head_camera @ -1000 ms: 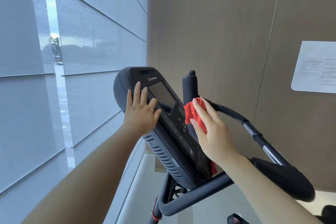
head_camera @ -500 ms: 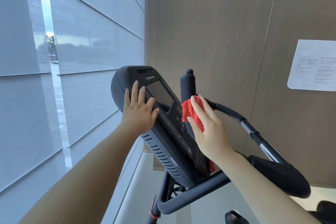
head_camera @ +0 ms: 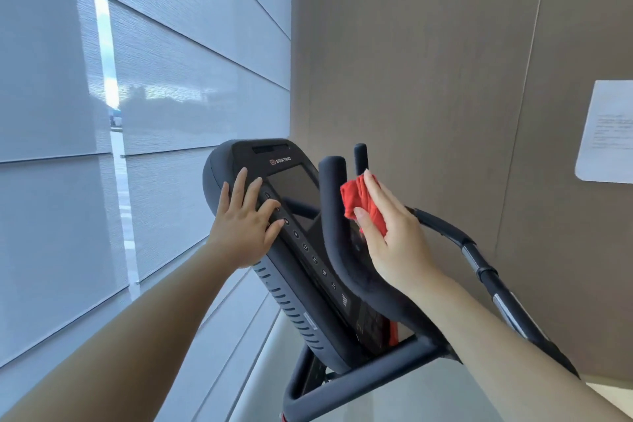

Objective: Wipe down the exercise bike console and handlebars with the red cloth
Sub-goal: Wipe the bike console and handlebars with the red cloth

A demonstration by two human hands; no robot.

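Grey roller blinds [head_camera: 154, 113] fill our whole left side, and a tan wood-look wall [head_camera: 428, 62] takes up the rest ahead and to the right. Next biggest is the bike itself: we're looking at black handlebars [head_camera: 337, 250] with a padded horn curving up right in front of the console [head_camera: 294, 288], plus a longer bar running off down to the right with a couple of shiny metal sections. The console is tilted back toward us, dark screen up top and a column of little buttons down its left side. A white sheet of paper [head_camera: 606, 134] is stuck on the wall far right, print too blurry to read. Our left hand [head_camera: 243, 233] lies flat on the console's left edge, fingers spread and straight, tips right by the buttons, holding nothing. Our right hand [head_camera: 397, 243] is just right of the padded horn, fingers pretty much straight, pressing down over the red cloth [head_camera: 359, 199]. That cloth is bunched up under the fingers, poking out between thumb and index finger, and a strip of red shows lower down behind the horn too.
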